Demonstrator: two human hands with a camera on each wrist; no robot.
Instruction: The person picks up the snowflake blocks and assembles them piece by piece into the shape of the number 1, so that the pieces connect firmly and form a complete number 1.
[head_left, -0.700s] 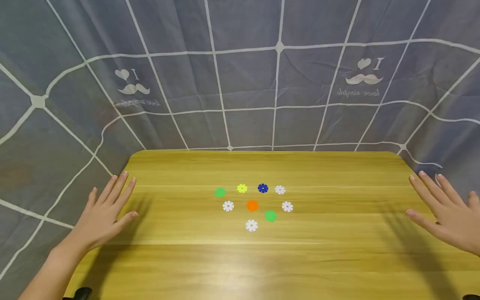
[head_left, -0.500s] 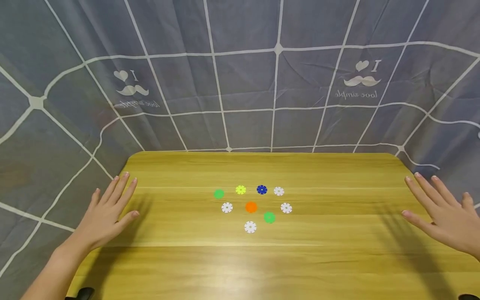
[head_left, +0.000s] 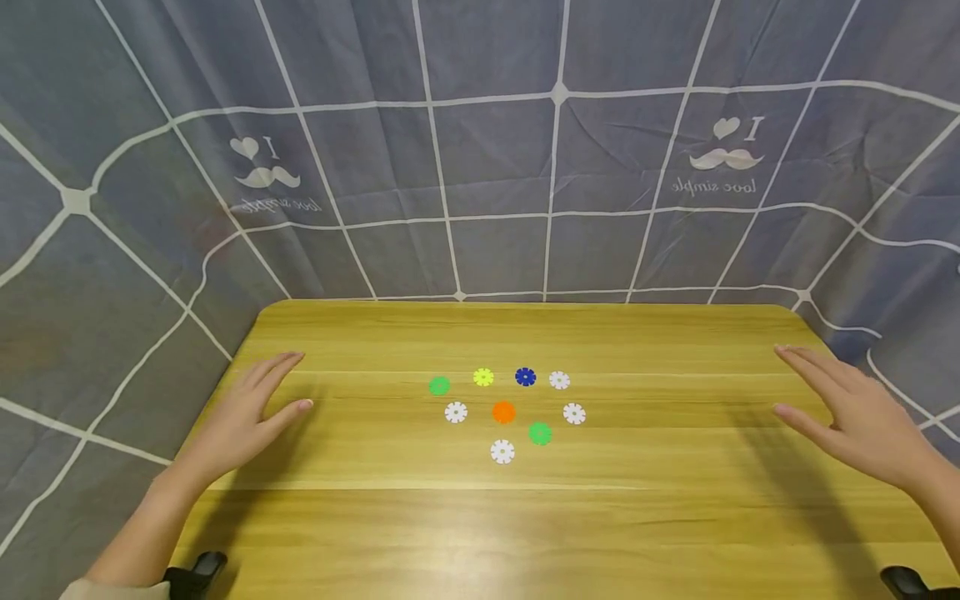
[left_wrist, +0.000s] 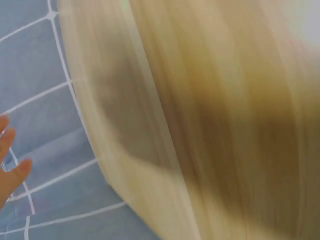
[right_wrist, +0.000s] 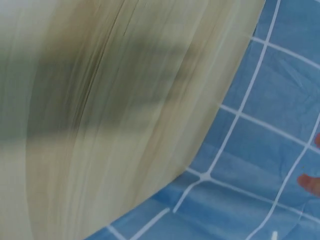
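Observation:
My left hand point(head_left: 243, 417) hovers over the left side of the wooden table point(head_left: 360, 525), fingers extended, thumb apart, holding nothing. Over the right side my right hand point(head_left: 855, 417) is held the same way. Between them lie several flat, notched plastic discs: a green disc point(head_left: 439, 386), a yellow disc point(head_left: 483, 377), a dark blue disc point(head_left: 526, 377), a white disc point(head_left: 559, 380), an orange disc point(head_left: 504, 412) and others. Only fingertips of the left hand point(left_wrist: 11, 165) show in the left wrist view; the right wrist view catches a bit of the right hand point(right_wrist: 311, 184).
A grey curtain point(head_left: 495, 158) with white grid lines hangs behind the table and along both sides. Black wrist straps point(head_left: 197, 575) show at the bottom edge. Each hand casts a shadow on the wood.
Both hands have moved inward over the table and turned, so the palms face each other more and the fingers look closer together. The discs lie as before.

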